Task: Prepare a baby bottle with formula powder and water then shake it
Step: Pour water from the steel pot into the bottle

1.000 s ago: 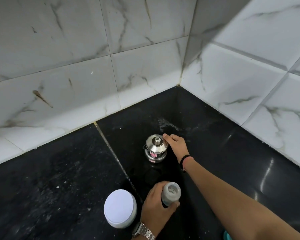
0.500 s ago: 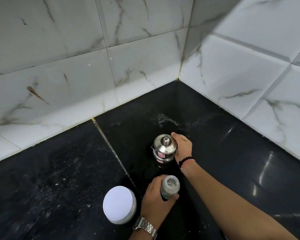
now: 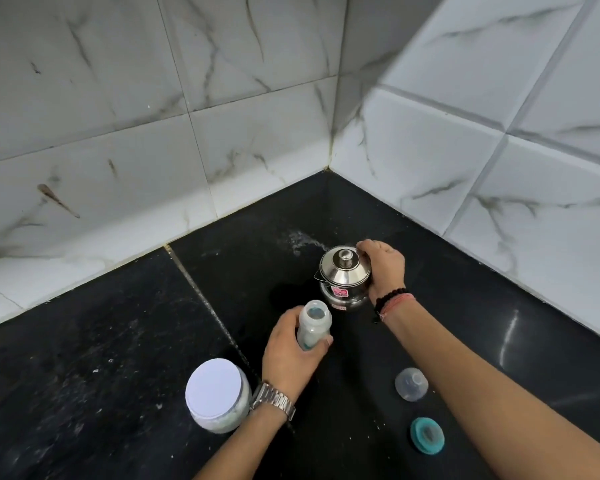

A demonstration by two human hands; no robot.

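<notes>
- Steel first: the right hand (image 3: 383, 268) is wrapped around the far right side of a small stainless-steel lidded pot (image 3: 344, 277), fingers curled over the edge of its domed lid, thumb side down along the body. The pot stands on the black stone counter (image 3: 465, 306), its lid on and its knob pointing up.
- A red sticker shows on the pot's front, facing the camera.
- Nearer, the left hand (image 3: 291, 355) grips the baby bottle (image 3: 313, 323), fingers curled round the lower body, thumb pressed across its front. The bottle is open-topped and tilted slightly away, its mouth just short of the pot's base. Whether it rests on the counter or is lifted clear, I cannot tell.
- Pale contents show through the bottle's cloudy wall near the bottom, with a hint of teal.
- A metal watch sits on the left wrist; dark beads and a red thread circle the right wrist.
- Left of the left wrist, almost touching the watch, stands a clear jar with a white lid (image 3: 217, 393), pale powder inside.
- On the other side of the right forearm lie a clear domed bottle cap (image 3: 411, 383) and, nearer, a teal collar ring (image 3: 427, 435), apart from each other.
- White marble-pattern wall tiles (image 3: 222, 116) close the corner behind, with a pale smudge on the counter just beyond the pot.
</notes>
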